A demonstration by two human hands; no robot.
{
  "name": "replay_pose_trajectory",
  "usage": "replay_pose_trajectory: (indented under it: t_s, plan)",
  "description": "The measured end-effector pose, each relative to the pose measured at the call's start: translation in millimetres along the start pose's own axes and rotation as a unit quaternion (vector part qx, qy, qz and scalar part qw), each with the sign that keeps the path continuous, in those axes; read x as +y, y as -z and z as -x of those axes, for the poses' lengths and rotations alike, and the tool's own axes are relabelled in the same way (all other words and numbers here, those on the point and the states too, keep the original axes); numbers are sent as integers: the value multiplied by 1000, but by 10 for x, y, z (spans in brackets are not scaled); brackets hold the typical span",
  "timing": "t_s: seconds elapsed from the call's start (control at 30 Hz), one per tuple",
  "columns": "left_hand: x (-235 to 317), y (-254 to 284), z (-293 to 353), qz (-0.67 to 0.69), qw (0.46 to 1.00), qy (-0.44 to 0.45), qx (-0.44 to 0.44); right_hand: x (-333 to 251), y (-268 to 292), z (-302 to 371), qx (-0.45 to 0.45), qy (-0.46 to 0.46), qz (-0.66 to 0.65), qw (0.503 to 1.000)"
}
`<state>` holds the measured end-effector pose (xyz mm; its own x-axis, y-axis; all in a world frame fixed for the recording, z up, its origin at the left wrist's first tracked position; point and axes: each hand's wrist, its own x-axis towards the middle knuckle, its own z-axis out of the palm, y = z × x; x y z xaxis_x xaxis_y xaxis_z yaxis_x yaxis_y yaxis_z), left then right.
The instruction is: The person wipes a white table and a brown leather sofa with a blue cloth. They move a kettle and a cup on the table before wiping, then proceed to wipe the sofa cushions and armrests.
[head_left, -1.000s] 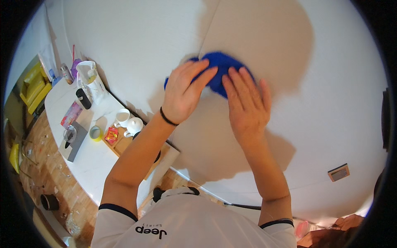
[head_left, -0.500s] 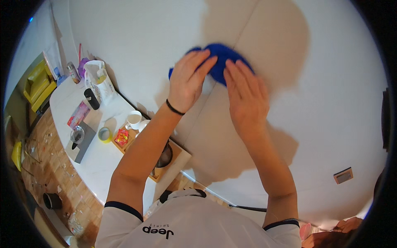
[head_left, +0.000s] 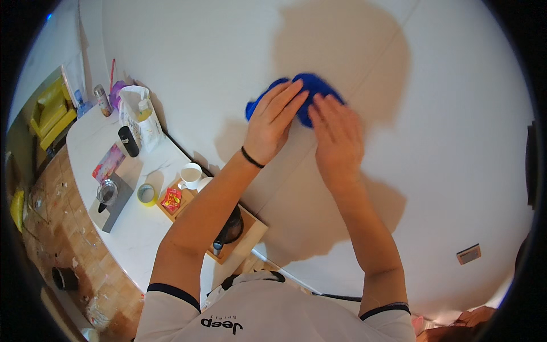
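A blue cloth (head_left: pixel 310 85), bunched at its left end, lies against the white wall (head_left: pixel 456 131). My left hand (head_left: pixel 274 121), with a dark band round the wrist, presses on the cloth's left part, its fingers close together. On the cloth's right edge rests my right hand (head_left: pixel 340 142), its fingers stretched upward and slightly blurred. Both hands hold the cloth to the wall. Their palms and part of the cloth under the fingers are hidden. A thin seam crosses the wall beside the cloth, and my shadow falls around it.
Left stands a white table (head_left: pixel 122 248) with a wooden tray (head_left: pixel 253 232), white cup (head_left: pixel 191 175), tape roll (head_left: pixel 146 195), grey tissue box (head_left: pixel 121 199), black bottle (head_left: pixel 129 141) and white bag (head_left: pixel 149 128). A wall switch (head_left: pixel 469 254) sits low right. Litter dots the wooden floor (head_left: pixel 74 228).
Both hands and the cloth have slid a little left relative to the wall seam, staying against the wall. The whole view has shifted slightly.
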<state>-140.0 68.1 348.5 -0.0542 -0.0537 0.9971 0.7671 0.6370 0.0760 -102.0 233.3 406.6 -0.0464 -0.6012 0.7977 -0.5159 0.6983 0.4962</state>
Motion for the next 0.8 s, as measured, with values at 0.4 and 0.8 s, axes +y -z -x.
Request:
replay_pose_trajectory:
  t_s: [0.4,0.8]
  plan:
    - [-246,-53,-187,-45,997,38,44,-83,-372,-291,-20,-2,41,999]
    - [-795,117,-498,-55,996,14,68,-240,-860,-908,78,-8,-14,997]
